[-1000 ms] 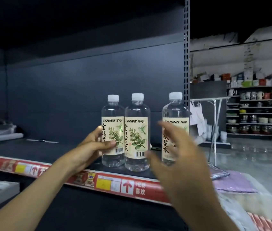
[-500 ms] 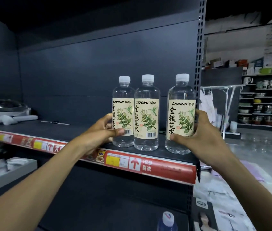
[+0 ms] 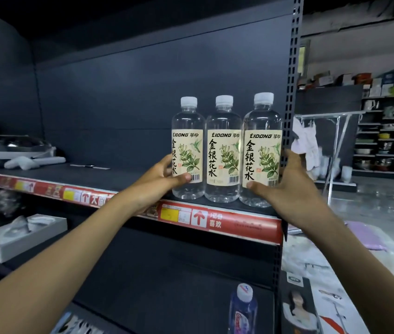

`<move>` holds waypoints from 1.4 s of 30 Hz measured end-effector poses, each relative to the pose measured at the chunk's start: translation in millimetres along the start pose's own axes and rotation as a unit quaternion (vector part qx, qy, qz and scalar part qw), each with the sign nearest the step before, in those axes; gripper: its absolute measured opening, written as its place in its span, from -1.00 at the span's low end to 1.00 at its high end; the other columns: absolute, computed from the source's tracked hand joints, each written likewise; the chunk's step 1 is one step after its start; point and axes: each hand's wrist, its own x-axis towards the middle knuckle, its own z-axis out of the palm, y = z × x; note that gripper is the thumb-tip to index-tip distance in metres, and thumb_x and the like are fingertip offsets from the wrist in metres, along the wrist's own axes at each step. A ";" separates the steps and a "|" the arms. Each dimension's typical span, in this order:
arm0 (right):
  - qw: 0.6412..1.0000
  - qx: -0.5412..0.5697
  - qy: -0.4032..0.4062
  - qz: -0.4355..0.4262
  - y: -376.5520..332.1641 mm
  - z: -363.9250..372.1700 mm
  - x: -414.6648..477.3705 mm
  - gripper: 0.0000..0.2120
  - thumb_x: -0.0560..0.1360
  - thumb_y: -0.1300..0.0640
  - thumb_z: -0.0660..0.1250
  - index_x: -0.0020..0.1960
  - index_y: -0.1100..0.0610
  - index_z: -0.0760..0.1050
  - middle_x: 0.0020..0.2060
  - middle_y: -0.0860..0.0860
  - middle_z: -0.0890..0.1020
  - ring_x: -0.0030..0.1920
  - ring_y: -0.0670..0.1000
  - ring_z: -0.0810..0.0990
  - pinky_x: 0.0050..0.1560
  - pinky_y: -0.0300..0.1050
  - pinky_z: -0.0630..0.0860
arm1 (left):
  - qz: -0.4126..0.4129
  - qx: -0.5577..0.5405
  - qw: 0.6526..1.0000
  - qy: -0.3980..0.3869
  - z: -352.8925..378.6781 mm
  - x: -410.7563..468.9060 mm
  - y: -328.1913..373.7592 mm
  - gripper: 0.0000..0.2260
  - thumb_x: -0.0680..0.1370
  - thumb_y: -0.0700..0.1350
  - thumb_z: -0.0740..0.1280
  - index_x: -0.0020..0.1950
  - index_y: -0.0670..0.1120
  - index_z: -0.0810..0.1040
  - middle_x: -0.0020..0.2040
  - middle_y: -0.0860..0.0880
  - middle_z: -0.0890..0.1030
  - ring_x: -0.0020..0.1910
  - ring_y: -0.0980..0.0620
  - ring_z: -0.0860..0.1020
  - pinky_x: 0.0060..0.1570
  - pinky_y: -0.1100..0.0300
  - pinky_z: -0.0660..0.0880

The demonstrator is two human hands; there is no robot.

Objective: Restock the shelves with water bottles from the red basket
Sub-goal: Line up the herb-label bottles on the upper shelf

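Three clear water bottles with white caps and cream plant labels stand side by side at the right end of a dark shelf (image 3: 128, 175). My left hand (image 3: 161, 183) grips the left bottle (image 3: 187, 131) low down, thumb across its label. My right hand (image 3: 285, 189) grips the right bottle (image 3: 262, 131), thumb on the label front and fingers round its right side. The middle bottle (image 3: 223, 145) touches both neighbours and no hand holds it. The red basket is out of view.
A red price strip (image 3: 217, 219) runs along the shelf's front edge. A perforated upright (image 3: 293, 68) bounds the shelf on the right. Packaged goods (image 3: 15, 153) lie at the shelf's far left. Another bottle (image 3: 243, 307) stands on the lower shelf.
My right hand reached in and closed round the right bottle, which then slid left against the middle bottle. The left hand stayed on the left bottle. The camera moved closer.
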 end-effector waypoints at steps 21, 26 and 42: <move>0.847 0.018 -0.355 -0.394 -119.4 255.8 -312.9 -0.53 0.51 0.02 0.36 0.37 0.08 0.34 0.24 0.11 0.35 0.21 0.22 0.47 0.03 0.06 0.48 | -0.344 0.577 0.703 0.235 -64.9 -478.4 -79.9 -0.40 0.49 -0.11 0.27 0.52 -0.06 0.21 0.36 -0.17 0.41 0.31 -0.24 0.41 0.18 -0.10 0.46; 0.759 0.046 -0.511 -0.402 -148.3 326.8 -443.0 -0.55 0.51 0.04 0.34 0.35 0.11 0.34 0.22 0.15 0.37 0.23 0.24 0.47 0.12 0.08 0.51 | -0.534 0.498 0.641 0.237 -65.6 -636.7 -124.7 -0.40 0.52 -0.08 0.31 0.53 -0.07 0.21 0.36 -0.20 0.42 0.33 -0.22 0.40 0.21 -0.04 0.42; 0.607 -0.084 -0.767 -0.191 -73.5 480.9 -684.1 -0.35 0.55 0.04 0.32 0.54 0.09 0.11 0.23 0.14 0.51 -0.13 -0.02 0.58 -0.36 -0.24 0.45 | -0.706 0.202 0.559 0.384 -6.6 -829.1 -262.4 -0.75 0.63 -0.12 0.23 0.30 -0.11 0.49 -0.03 -0.13 0.68 -0.42 0.19 0.51 -0.49 0.36 0.33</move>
